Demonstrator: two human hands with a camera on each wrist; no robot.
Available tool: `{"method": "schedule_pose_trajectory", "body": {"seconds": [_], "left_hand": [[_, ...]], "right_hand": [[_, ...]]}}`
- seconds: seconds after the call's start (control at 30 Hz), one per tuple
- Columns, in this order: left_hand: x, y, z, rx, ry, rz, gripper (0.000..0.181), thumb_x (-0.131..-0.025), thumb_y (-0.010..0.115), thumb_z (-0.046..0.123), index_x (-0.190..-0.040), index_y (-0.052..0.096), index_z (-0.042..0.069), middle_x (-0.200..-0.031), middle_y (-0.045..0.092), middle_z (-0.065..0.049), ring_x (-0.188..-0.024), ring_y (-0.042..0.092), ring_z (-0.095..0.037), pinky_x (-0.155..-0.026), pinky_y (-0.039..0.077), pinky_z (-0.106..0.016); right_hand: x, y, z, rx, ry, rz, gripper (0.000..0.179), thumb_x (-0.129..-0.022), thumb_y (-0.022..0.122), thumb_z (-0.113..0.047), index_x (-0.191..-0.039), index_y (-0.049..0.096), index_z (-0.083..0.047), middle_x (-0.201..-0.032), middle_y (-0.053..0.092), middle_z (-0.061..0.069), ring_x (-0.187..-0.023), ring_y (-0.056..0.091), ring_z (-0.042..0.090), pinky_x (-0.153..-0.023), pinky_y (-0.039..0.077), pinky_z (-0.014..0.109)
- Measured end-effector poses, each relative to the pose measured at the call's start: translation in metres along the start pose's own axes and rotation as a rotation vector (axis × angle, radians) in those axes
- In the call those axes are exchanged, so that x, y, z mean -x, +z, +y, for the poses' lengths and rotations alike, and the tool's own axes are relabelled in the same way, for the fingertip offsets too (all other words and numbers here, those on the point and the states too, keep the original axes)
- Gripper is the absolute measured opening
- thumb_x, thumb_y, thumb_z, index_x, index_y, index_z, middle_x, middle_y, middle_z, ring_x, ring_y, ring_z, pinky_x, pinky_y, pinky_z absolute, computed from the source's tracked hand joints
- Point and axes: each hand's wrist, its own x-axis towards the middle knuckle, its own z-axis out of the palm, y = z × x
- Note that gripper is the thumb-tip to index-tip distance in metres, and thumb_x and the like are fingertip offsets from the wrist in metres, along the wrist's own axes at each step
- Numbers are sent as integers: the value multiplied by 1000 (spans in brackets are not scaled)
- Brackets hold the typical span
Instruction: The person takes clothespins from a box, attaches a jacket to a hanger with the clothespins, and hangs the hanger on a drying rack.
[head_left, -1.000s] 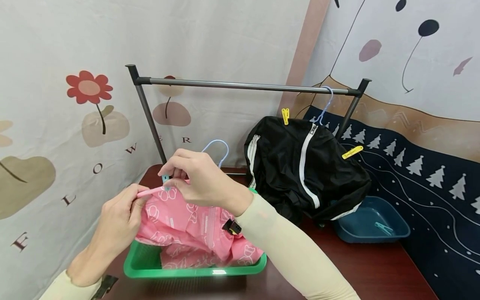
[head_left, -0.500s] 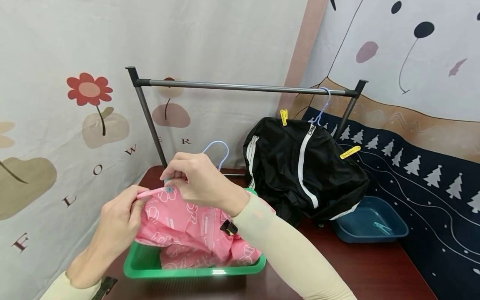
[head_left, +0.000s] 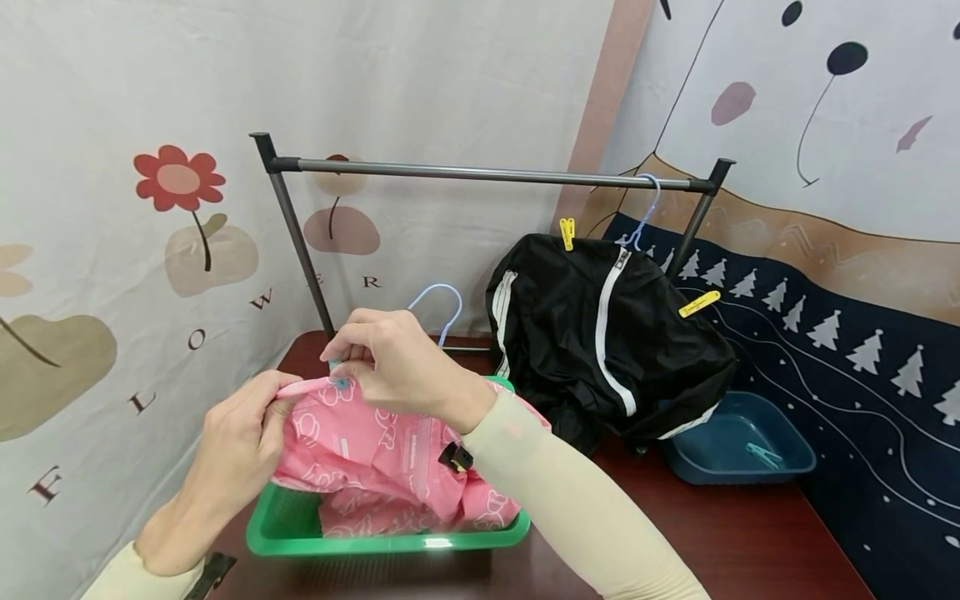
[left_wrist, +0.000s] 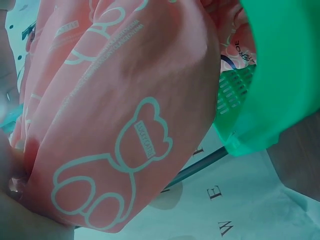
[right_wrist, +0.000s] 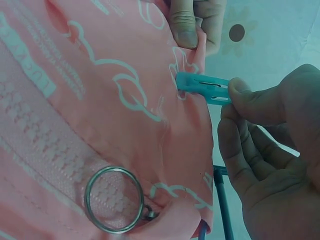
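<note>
A pink zippered garment [head_left: 360, 454] printed with white bear outlines lies bunched over a green basket [head_left: 375, 546]. My left hand [head_left: 240, 433] pinches its upper left edge between thumb and fingers. Just to the right of that, my right hand [head_left: 405, 362] pinches a teal clothespin [right_wrist: 202, 87] by its handle end. In the right wrist view the clothespin's tip overlaps the pink fabric at its edge. A light-blue hanger [head_left: 437, 287] shows only its hook behind my right hand. Pink cloth with the bear print fills much of the left wrist view.
Behind the basket stands a grey metal clothes rack [head_left: 465, 172]. At its right end a black garment [head_left: 555, 325] with white zips hangs from a hanger, with yellow clothespins [head_left: 567, 233] on it. A blue tray [head_left: 697, 471] holding a teal clothespin [head_left: 763, 455] sits at right.
My right hand has moved slightly down with the clothespin, which now shows lower over the cloth's edge. The left hand keeps its grip; the hanger hook has shifted a little right.
</note>
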Motion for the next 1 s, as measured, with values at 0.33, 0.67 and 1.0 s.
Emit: {"method": "schedule_pose_trajectory", "body": {"seconds": [0.33, 0.67, 1.0], "left_hand": [[0, 0, -3, 9, 7, -2, 25, -95, 81, -12, -112, 80, 7, -101, 78, -4, -86, 58, -8, -84, 47, -16], [1, -3, -4, -33, 8, -23, 24, -95, 79, -10, -112, 80, 7, -105, 77, -5, -90, 60, -11, -88, 48, -13], [1, -7, 0, -133, 25, -101, 35, -94, 86, -7, -124, 78, 10, -111, 78, -5, -87, 66, -22, -82, 55, -36]], "right_hand": [[3, 2, -7, 73, 128, -77, 30, -110, 84, -16, -138, 83, -6, -125, 82, 8, -107, 81, 16, -90, 56, 11], [13, 1, -9, 122, 128, -78, 44, -110, 84, -20, -152, 76, -10, -137, 79, 7, -116, 81, 16, -98, 60, 15], [47, -12, -10, 150, 61, 4, 35, -108, 86, -17, -142, 80, -10, -136, 77, 8, -118, 79, 19, -98, 64, 23]]}}
